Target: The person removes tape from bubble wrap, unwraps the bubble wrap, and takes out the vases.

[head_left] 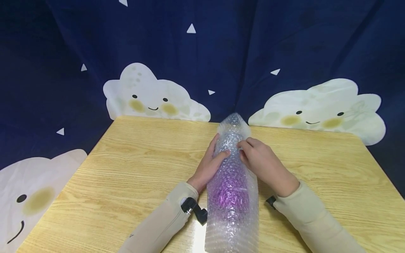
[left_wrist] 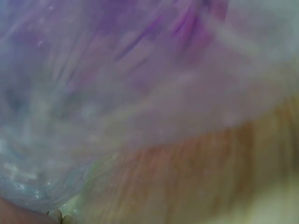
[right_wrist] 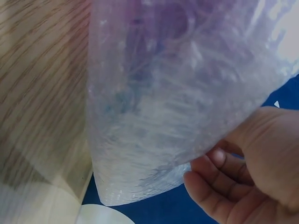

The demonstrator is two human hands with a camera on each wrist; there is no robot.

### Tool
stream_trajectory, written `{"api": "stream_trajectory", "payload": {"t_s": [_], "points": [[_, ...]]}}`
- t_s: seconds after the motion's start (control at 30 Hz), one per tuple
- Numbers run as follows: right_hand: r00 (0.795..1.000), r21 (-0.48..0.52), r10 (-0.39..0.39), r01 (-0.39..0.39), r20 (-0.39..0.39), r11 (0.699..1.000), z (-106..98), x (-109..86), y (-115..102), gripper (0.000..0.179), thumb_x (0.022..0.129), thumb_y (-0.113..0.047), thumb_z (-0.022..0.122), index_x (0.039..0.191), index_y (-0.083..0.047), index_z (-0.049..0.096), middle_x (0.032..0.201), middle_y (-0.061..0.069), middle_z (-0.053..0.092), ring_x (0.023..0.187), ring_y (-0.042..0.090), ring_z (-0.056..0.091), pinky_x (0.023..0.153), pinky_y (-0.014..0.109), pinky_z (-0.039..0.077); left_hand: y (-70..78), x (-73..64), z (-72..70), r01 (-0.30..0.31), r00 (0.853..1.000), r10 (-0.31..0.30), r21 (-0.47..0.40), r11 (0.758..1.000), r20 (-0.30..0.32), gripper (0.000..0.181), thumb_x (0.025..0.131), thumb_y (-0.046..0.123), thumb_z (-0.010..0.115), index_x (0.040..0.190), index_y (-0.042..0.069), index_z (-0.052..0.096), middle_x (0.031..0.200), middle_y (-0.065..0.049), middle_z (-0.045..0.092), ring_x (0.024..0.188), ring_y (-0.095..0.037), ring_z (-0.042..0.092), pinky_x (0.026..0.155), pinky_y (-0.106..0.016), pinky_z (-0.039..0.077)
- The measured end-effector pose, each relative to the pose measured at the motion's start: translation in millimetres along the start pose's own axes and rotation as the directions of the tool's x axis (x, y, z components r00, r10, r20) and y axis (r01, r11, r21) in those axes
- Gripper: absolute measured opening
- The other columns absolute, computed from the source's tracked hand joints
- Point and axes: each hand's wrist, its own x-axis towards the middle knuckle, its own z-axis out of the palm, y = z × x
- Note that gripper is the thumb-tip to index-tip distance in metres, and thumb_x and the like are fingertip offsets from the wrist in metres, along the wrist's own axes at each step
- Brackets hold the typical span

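A long bundle of clear bubble wrap [head_left: 232, 189] lies lengthwise on the wooden table, with something purple and bluish showing through its layers. My left hand [head_left: 209, 165] grips the bundle's left side, thumb across the top and fingers along the edge. On the opposite side, my right hand [head_left: 262, 161] pinches the wrap between thumb and curled fingers near the narrow far end. The right wrist view shows those fingertips [right_wrist: 198, 179] right at the edge of the film [right_wrist: 159, 154]. In the left wrist view the wrap [left_wrist: 117, 93] fills most of the picture, blurred.
The wooden table [head_left: 152, 151] spreads to both sides, its far edge just beyond the bundle's tip. Behind it hangs a dark blue cloth [head_left: 221, 52] with white clouds and triangles. Small black devices [head_left: 199, 212] are strapped at both wrists.
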Motion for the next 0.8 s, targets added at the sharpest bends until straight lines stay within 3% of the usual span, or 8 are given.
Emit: {"api": "stream_trajectory", "payload": {"t_s": [0.27,0.8], "points": [[0.999,-0.036,0.006,-0.004,0.038,0.999,-1.8,-1.6,-0.6,0.012,0.089,0.001,0.073,0.101,0.003,0.073,0.087,0.013,0.070,0.069,0.021,0.066,0.061,0.034,0.060,0.5,-0.6,0.3,0.007,1.000,-0.007,0.001,1.000,0.007,0.077,0.093,0.062,0.059,0.156,0.063,0.014,0.175,0.009,0.016,0.162,-0.025,0.019,0.131,-0.061,0.018],[1.000,-0.094,0.019,-0.018,0.011,0.995,-2.0,-2.1,-3.1,0.007,0.090,-0.003,0.075,0.094,0.003,0.075,0.085,0.015,0.073,0.067,0.027,0.070,0.059,0.039,0.062,1.5,-1.6,0.6,0.009,1.000,-0.009,-0.008,1.000,0.002,0.076,0.094,0.060,0.059,0.157,0.062,0.015,0.175,0.008,0.017,0.162,-0.026,0.020,0.131,-0.061,0.018]]}}
